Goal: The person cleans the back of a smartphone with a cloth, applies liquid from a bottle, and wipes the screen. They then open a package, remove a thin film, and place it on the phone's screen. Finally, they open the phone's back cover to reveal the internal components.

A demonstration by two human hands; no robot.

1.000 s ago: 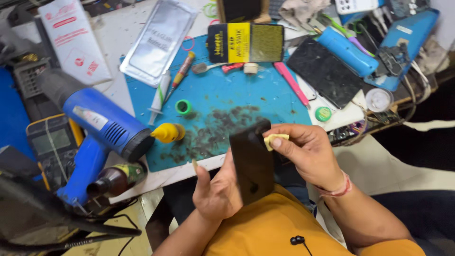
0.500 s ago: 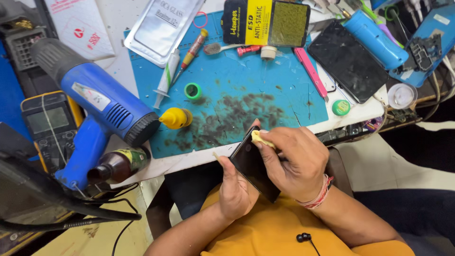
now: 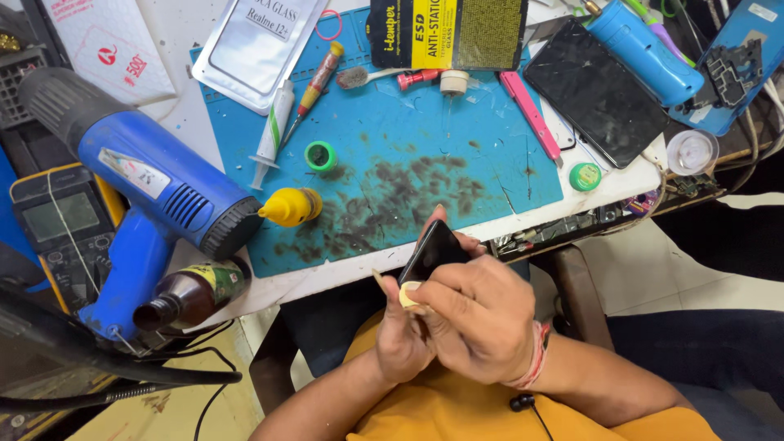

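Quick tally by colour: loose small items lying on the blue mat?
Green: 1, tape roll
Yellow: 1, dropper bottle
Pink: 1, cutter
Red and yellow: 1, screwdriver
White: 1, syringe
Total: 5
Not on the mat: the dark phone in the left hand, the right hand over it.

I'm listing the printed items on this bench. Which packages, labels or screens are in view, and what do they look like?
Flat black-and-yellow box: top centre, rectangular.
Clear silvery sleeve: top left of the blue mat, flat.
White paper packet: top left corner, red marks.
Yellow-cased meter: left edge, grey blank screen.
Cracked black screen: upper right, dark.
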